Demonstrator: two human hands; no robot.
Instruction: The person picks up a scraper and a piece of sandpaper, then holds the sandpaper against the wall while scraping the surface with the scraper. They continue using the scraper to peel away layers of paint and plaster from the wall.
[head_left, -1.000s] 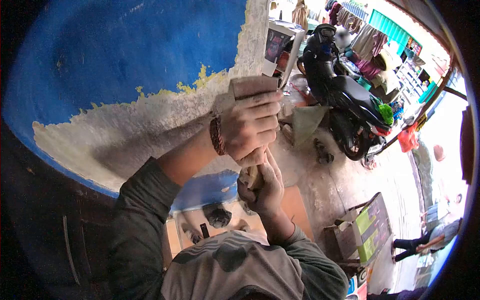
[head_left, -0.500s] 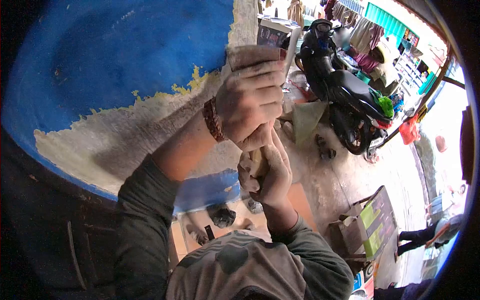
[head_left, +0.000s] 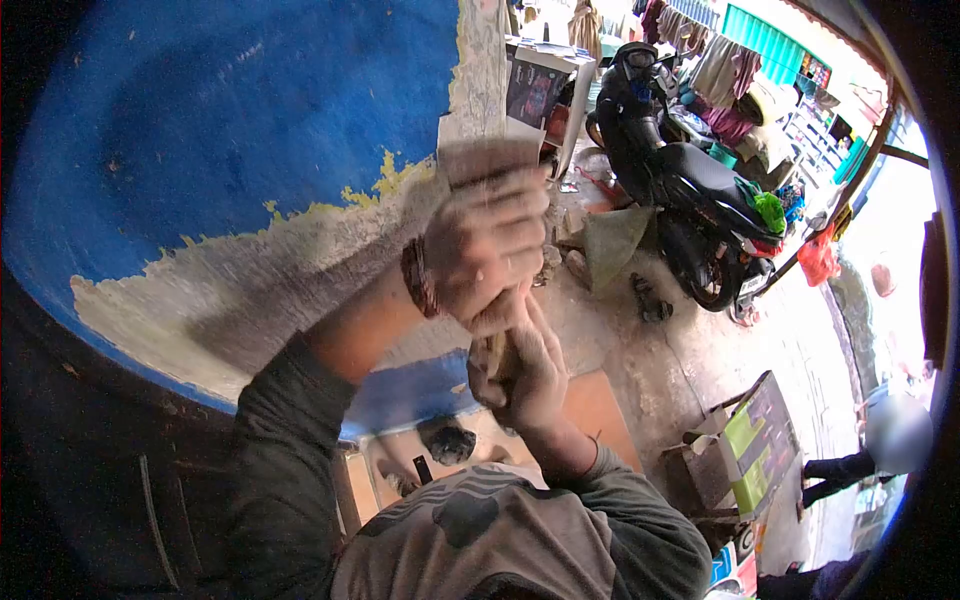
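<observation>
My left hand (head_left: 487,243), blurred and wearing a brown bracelet (head_left: 421,276), is closed around a flat grey-brown tool (head_left: 490,160). The tool's broad edge is up by the bare, scraped strip of the wall (head_left: 477,70). Directly below and touching it, my right hand (head_left: 530,375) is closed on a tan piece (head_left: 490,355) that looks like the tool's lower end. Both hands look dusty. Blue paint (head_left: 260,110) with a ragged yellowish edge covers the wall to the left.
A black motorbike (head_left: 690,175) stands at the upper right, near a cloth sheet (head_left: 618,245). Boxes (head_left: 745,445) are at the lower right. A dark plastic bag (head_left: 450,443) lies below my hands. A person (head_left: 845,468) is at the far right.
Both hands and the tool have moved down and slightly left together. The grip looks the same. More of the box behind the tool now shows.
</observation>
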